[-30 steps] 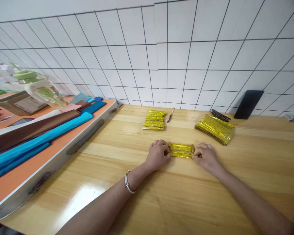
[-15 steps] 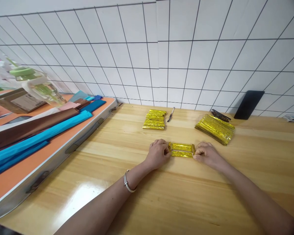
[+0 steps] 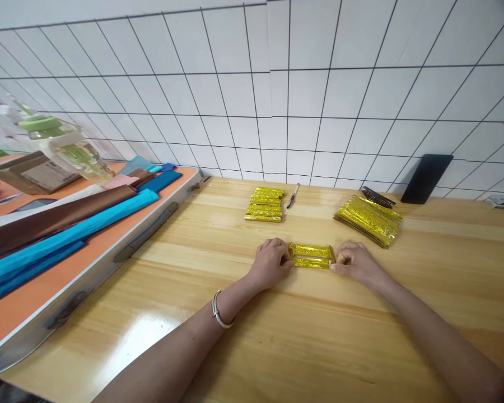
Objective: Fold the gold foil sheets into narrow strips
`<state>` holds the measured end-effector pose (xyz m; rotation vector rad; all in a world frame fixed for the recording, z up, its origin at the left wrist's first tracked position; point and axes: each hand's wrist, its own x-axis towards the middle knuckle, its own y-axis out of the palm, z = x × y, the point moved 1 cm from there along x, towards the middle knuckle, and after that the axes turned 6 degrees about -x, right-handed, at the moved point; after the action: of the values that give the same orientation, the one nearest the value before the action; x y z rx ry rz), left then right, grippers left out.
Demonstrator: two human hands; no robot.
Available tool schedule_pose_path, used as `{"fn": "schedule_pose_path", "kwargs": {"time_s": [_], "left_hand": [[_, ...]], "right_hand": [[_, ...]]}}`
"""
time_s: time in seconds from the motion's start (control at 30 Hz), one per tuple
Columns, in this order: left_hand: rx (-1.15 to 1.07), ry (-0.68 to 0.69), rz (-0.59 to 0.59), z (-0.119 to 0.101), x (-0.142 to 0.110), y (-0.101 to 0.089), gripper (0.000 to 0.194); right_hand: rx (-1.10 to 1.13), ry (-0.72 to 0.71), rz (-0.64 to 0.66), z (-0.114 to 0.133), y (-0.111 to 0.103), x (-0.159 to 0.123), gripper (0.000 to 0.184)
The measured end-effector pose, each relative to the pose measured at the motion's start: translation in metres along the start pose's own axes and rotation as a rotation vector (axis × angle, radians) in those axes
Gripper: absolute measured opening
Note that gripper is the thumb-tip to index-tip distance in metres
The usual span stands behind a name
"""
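A sheet of gold foil paper, folded into a narrow strip, lies on the table in front of me. Its short ends stand up a little, and a gap runs lengthwise between its front and back bands. At the left end my left hand grips the paper with curled fingers. My right hand pinches the front right corner between thumb and fingers. Beyond my left hand is a row of several folded gold foil pieces. Behind my right hand lies a stack of flat gold foil sheets.
A pen lies beside the folded pieces. A black stapler-like object sits behind the stack, and a black phone-like slab leans on the tiled wall. At left, an orange-topped surface carries cloth rolls, a cardboard box and a bottle.
My right thumb has shifted very slightly left along the front right corner of the paper. My left hand stays in the same place.
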<state>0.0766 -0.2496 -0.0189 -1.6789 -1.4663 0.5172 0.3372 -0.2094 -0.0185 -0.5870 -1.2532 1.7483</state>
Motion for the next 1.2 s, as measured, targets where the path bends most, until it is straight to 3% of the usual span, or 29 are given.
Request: {"fn": "schedule_pose_path", "kwargs": {"time_s": [0.13, 0.23, 0.4, 0.5, 0.83, 1.2], "left_hand": [[-0.018, 0.014, -0.028, -0.002, -0.003, 0.0, 0.007], [-0.053, 0.102, -0.039, -0.005, -0.005, 0.003, 0.019], [-0.123, 0.351, 0.102, -0.009, -0.006, 0.006, 0.035], [-0.083, 0.425, 0.175, -0.011, -0.007, 0.005, 0.037], [0.174, 0.428, 0.268, -0.022, -0.009, 0.001, 0.032], [0.226, 0.472, 0.285, -0.033, -0.018, 0.003, 0.034]], "right_hand": [[-0.013, 0.015, 0.004, 0.002, 0.0, -0.001, 0.024], [-0.019, 0.037, -0.006, 0.004, 0.0, -0.002, 0.021], [-0.015, 0.063, -0.039, 0.006, 0.001, -0.004, 0.017], [-0.009, 0.058, -0.049, 0.006, 0.001, -0.005, 0.016], [0.016, 0.059, -0.07, 0.008, 0.0, -0.006, 0.015], [0.037, 0.065, -0.07, 0.006, 0.002, -0.01, 0.008]]}}
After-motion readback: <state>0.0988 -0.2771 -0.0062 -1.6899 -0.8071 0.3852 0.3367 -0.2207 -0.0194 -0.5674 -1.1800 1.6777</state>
